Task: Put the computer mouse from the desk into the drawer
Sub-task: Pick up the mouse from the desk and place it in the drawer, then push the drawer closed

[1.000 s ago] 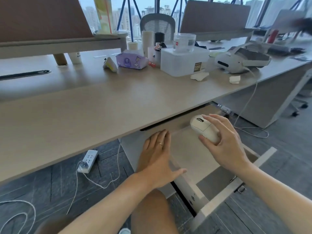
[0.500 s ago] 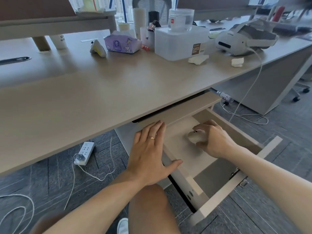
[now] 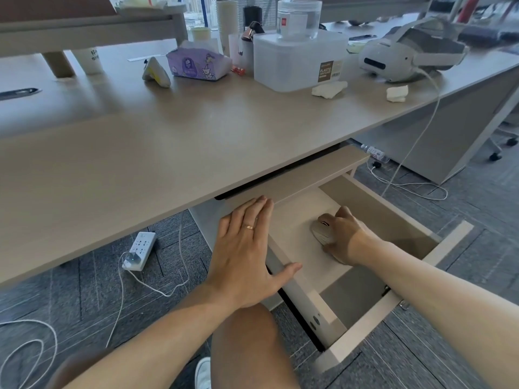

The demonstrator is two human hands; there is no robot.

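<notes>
The translucent white plastic storage box [image 3: 297,63] on the table [image 3: 196,130] carries a brown label whose top line reads "PLASTIC"; the smaller lines beneath it are too fine to read. The clear round jar [image 3: 299,19] standing on that box has a small red square mark, illegible. Dark print on the white paper cup [image 3: 90,60] is blurred beyond reading.

A second ago the right hand [image 3: 346,237] holds the mouse [image 3: 320,232] in the air above the open drawer [image 3: 373,203], near its back edge under the desk. Now the hand is down inside the drawer, and the mouse sits low on the drawer's floor near the middle, the fingers curled over it. The view has tipped down, so the desk's far edge has slid out of sight.
</notes>
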